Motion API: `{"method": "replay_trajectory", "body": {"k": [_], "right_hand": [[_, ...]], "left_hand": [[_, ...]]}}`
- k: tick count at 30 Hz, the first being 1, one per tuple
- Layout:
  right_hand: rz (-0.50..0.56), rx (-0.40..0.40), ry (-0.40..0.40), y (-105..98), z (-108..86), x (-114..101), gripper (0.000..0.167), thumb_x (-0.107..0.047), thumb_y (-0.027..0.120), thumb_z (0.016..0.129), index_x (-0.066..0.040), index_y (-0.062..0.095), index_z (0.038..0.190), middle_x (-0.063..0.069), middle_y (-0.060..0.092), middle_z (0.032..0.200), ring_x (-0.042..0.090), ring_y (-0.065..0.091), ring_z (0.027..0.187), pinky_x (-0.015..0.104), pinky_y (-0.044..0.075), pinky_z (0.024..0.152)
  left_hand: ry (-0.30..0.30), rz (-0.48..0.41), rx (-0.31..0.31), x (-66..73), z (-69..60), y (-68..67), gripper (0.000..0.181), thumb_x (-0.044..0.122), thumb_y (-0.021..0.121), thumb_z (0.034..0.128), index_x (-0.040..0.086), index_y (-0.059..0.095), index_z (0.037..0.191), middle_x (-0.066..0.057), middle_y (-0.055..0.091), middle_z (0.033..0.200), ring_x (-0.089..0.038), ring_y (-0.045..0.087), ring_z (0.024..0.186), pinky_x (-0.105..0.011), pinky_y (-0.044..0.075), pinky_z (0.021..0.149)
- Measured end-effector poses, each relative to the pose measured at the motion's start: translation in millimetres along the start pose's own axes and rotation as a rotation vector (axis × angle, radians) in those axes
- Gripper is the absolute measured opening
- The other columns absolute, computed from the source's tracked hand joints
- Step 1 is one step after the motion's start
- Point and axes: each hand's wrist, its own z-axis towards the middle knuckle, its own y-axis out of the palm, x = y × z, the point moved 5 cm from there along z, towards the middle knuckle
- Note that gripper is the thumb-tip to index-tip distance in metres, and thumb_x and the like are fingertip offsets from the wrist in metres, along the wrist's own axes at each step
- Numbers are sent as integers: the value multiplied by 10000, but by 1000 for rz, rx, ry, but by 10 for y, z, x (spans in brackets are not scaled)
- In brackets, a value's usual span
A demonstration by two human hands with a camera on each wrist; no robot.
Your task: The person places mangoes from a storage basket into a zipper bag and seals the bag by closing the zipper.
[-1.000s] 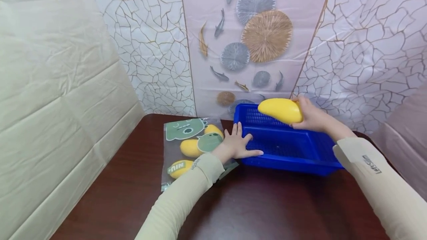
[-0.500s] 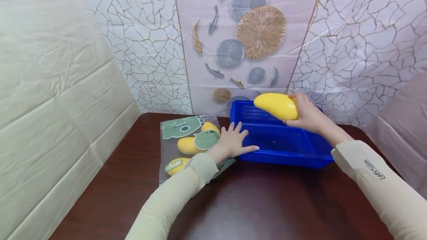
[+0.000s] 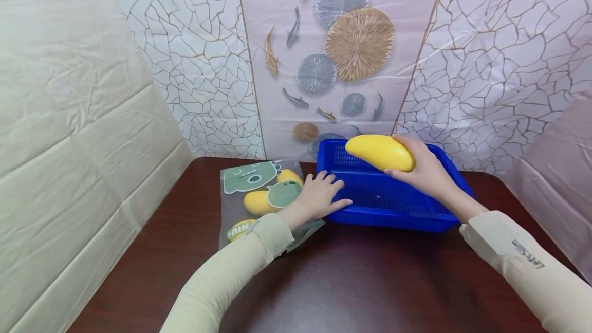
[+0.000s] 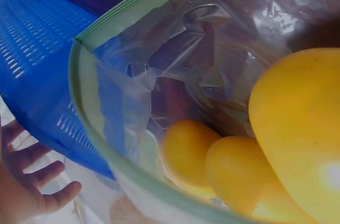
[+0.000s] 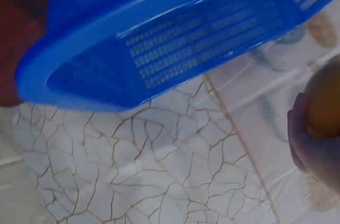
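A yellow mango (image 3: 380,153) is held above the blue plastic basket (image 3: 388,216) by my right hand (image 3: 424,171), which grips one end of it. The right wrist view catches part of that mango (image 5: 326,99) at its right edge, in my fingers. My left hand (image 3: 319,197), fingers spread, is at the basket's left end, over the right side of a clear zip bag (image 3: 233,207) with green cartoon prints. Whether it touches the basket rim is unclear. Several mangoes (image 4: 297,128) lie inside the bag, whose green-edged mouth gapes in the left wrist view.
Everything stands on a dark reddish-brown table (image 3: 351,281). Behind it hangs a patterned cloth backdrop (image 3: 203,60), and pale cloth (image 3: 78,168) closes the left side. The basket stands near the table's back edge, right of the bag.
My right hand has lowered the mango slightly toward the basket. My left hand has shifted a little left relative to the basket's rim, its fingers still spread. The whole view has moved slightly.
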Motion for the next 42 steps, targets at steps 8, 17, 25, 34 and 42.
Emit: {"method": "replay_trajectory", "body": {"k": [8,17,25,34,42], "right_hand": [[100,-34,65,26,-77,-47,688,-260,688,850,-125,367,1444,306,380,1294,380,416,1055,396,341,728],[153,-53,73,1,-151,-30,660,-241,626,900,-75,305,1453,325,358,1289,422,335,1132,373,332,701],[142,15,72,-68,-199,-5,648,-200,610,909,11,298,1436,351,391,1256,421,369,1042,404,340,703],[97,23,92,-88,-243,-9,642,-262,607,909,16,338,1421,287,518,1191,308,492,872,352,386,671],[104,41,54,-101,-291,-65,618,-224,616,903,36,352,1397,261,497,1065,259,434,841,306,363,642]], "left_hand": [[110,118,282,65,-210,-259,251,425,549,921,217,615,1047,36,669,1006,-170,609,964,-330,468,757],[171,132,408,50,-427,-353,186,370,616,878,191,611,931,41,648,832,-159,609,770,-293,440,639],[197,163,447,-100,-628,-399,193,364,631,861,177,591,888,32,625,783,-166,581,731,-299,439,636],[234,207,520,-243,-834,-354,205,359,669,813,173,586,787,33,630,696,-161,609,691,-292,448,611],[233,209,478,-396,-965,-277,227,369,679,795,157,599,789,26,631,683,-170,600,595,-292,438,571]]}}
